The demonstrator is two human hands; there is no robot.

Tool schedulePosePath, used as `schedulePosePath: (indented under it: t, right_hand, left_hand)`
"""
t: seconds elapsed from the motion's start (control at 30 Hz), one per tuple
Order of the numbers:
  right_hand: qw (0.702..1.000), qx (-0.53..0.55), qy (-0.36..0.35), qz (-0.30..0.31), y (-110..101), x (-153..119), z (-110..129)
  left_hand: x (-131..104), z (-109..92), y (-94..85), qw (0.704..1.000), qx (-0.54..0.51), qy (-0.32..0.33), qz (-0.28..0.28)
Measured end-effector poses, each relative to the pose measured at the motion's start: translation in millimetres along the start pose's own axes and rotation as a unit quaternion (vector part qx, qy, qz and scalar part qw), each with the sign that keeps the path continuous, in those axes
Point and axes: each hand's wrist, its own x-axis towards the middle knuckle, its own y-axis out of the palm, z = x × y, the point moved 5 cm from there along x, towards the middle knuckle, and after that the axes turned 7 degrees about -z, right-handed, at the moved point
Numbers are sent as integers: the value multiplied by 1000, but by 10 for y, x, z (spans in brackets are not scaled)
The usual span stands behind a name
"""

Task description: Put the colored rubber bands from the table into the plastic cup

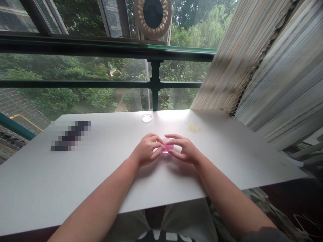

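A small clear round tub [166,153] sits on the white table between my two hands. Glossy pink slime [167,146] fills it. At the tub's left side is my left hand [150,148], its thumb and forefinger drawn close together at the edge of the slime. My right hand [183,148] curves around the tub from the right, with fingers over its far rim and top and the thumb at its near side. Fingers partly cover the tub, so exact contact with the slime is hard to make out.
Behind the tub, a clear round lid [147,118] lies on the white table [101,181]. Small yellow pieces [193,127] are scattered at the back right. A pixelated dark object [72,136] lies to the left. A fan [153,18] stands by the window; curtains [227,53] hang at right.
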Motion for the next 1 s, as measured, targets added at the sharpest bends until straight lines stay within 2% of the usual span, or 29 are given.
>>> schedulePosePath:
  t: [0.33,0.77,1.0]
  right_hand:
    - [996,38,36,-76,-34,45,-44]
    - [995,33,61,-65,-186,24,-63]
    - [992,39,71,-92,-238,26,-93]
  left_hand:
    - [1,-15,-19,1000,-17,0,-18]
    - [-21,18,-55,999,-19,-23,-27]
    - [-30,12,-65,1000,-5,-7,-27]
